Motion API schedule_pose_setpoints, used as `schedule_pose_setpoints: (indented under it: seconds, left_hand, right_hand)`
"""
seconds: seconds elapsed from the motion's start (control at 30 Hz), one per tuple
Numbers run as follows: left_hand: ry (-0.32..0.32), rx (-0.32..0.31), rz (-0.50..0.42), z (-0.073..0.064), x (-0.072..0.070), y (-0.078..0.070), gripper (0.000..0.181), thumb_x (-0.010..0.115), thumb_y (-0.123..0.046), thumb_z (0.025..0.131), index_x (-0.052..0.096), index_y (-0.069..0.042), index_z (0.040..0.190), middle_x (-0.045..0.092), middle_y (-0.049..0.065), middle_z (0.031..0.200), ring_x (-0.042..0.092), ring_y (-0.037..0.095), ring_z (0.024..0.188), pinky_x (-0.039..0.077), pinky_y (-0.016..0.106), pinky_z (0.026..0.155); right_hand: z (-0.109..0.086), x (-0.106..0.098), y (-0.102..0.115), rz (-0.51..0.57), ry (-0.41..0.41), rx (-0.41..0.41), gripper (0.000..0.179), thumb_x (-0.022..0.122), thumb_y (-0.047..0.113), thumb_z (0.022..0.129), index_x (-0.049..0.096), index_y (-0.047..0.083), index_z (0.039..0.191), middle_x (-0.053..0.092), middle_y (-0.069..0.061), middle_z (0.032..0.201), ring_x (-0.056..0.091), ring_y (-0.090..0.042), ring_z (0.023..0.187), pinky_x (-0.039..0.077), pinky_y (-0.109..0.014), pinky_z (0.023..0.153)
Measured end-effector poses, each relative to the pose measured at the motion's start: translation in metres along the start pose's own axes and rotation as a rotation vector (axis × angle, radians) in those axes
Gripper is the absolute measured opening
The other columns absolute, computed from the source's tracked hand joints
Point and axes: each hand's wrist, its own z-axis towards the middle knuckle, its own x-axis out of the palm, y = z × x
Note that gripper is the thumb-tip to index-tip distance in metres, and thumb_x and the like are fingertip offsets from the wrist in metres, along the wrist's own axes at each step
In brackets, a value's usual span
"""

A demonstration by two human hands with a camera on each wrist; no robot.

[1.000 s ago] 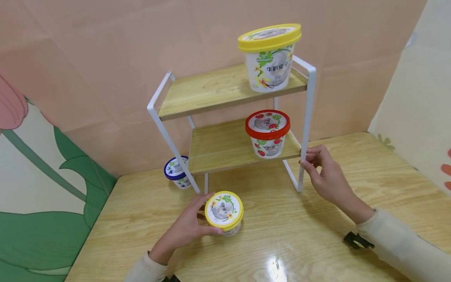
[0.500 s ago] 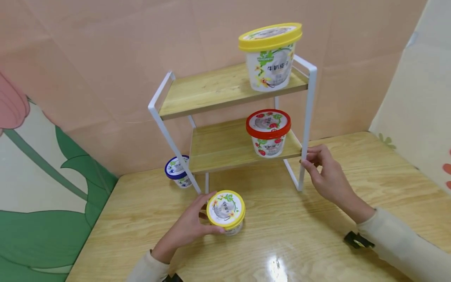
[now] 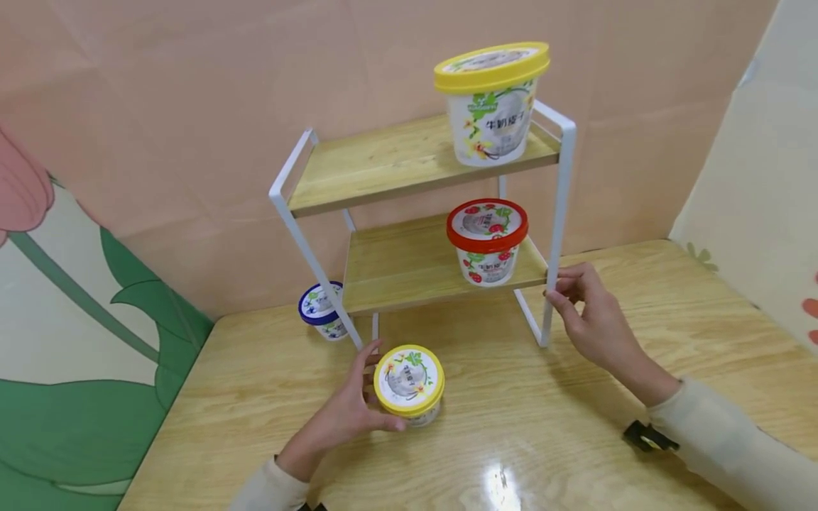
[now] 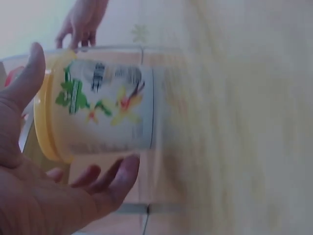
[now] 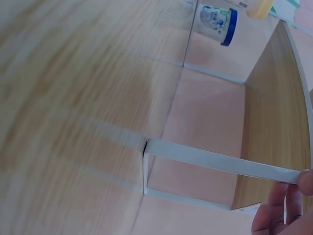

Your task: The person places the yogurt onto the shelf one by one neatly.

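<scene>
So the left hand comes in low from the near left, palm turned right toward the vanilla tub, the yellow-lidded one standing on the desk just nearer than and right of the rack's left front leg. Its fingers are spread pretty wide, thumb on the near side and the rest on the far left side, so it's cupping the tub rather than squeezing it. The left wrist view has a bit of a gap by the fingertips, and I can't tell if anything touches round the back. Tub's bolt upright, lid up, long axis vertical, wider end at the top. The right hand reaches in from the near right, wrist bent up a little, thumb and fingers pinching the right front leg of the white-framed rack about level with the lower shelf. Up top, a second yellow-lidded tub stands at the right end, with a red-lidded tub below it on the lower shelf. Far left on the desk there's a blue-lidded tub, partly hidden by the rack's left front leg
</scene>
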Motion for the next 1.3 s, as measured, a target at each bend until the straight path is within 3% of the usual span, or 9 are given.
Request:
schedule_pose_setpoints:
  seconds: [0.1,0.23,0.47,0.7,1.13,1.3]
  left_hand:
    - [-0.009,-0.001,-0.08,-0.001,0.004,0.004,0.126,0.094,-0.028,0.066,0.008,-0.019,0.158,0.026,0.025,0.151,0.048,0.035,0.13,0.049,0.029,0.098]
    - [-0.047,-0.019,-0.131,-0.003,0.009,0.005,0.121,0.094,-0.02,0.066,0.014,-0.017,0.157,0.031,0.021,0.148,0.049,0.032,0.128,0.045,0.028,0.104]
    - [-0.079,-0.056,-0.13,-0.003,0.013,0.001,0.11,0.092,-0.018,0.069,0.022,-0.009,0.154,0.044,0.02,0.141,0.052,0.028,0.123,0.044,0.033,0.104]
    - [-0.084,-0.064,-0.151,-0.001,0.015,-0.002,0.107,0.092,-0.015,0.07,0.024,-0.008,0.153,0.048,0.018,0.142,0.05,0.029,0.129,0.042,0.033,0.106]
    - [-0.062,-0.072,-0.194,-0.002,0.015,-0.002,0.107,0.09,-0.01,0.072,0.021,-0.009,0.153,0.052,0.019,0.141,0.053,0.026,0.126,0.044,0.024,0.103]
    - [-0.062,-0.081,-0.199,-0.002,0.014,-0.001,0.108,0.09,-0.009,0.071,0.021,-0.011,0.153,0.053,0.016,0.139,0.054,0.024,0.125,0.044,0.026,0.104]
  right_hand:
    - [0.0,0.001,0.001,0.001,0.003,0.001,0.028,0.064,-0.009,0.09,0.051,-0.006,0.114,0.066,-0.016,0.087,0.052,0.009,0.078,0.043,-0.006,0.07]
    - [0.001,0.001,0.002,-0.004,0.009,0.003,0.03,0.064,-0.012,0.088,0.051,-0.005,0.115,0.067,-0.012,0.088,0.052,0.009,0.078,0.043,-0.006,0.07]
    - [0.0,0.0,0.003,-0.011,0.013,0.004,0.03,0.064,-0.011,0.089,0.05,-0.006,0.115,0.067,-0.01,0.088,0.052,0.008,0.077,0.042,-0.008,0.067]
    - [-0.001,-0.001,0.0,-0.014,0.017,0.018,0.029,0.063,-0.011,0.09,0.05,-0.006,0.115,0.067,-0.011,0.089,0.053,0.008,0.077,0.042,-0.008,0.067]
    - [-0.002,-0.001,0.001,-0.013,0.016,0.008,0.03,0.063,-0.012,0.089,0.05,-0.006,0.116,0.068,-0.011,0.089,0.053,0.007,0.077,0.042,-0.006,0.068]
    - [-0.001,-0.001,0.0,-0.015,0.018,0.014,0.029,0.062,-0.011,0.09,0.049,-0.007,0.115,0.068,-0.012,0.089,0.053,0.008,0.077,0.042,-0.007,0.068]
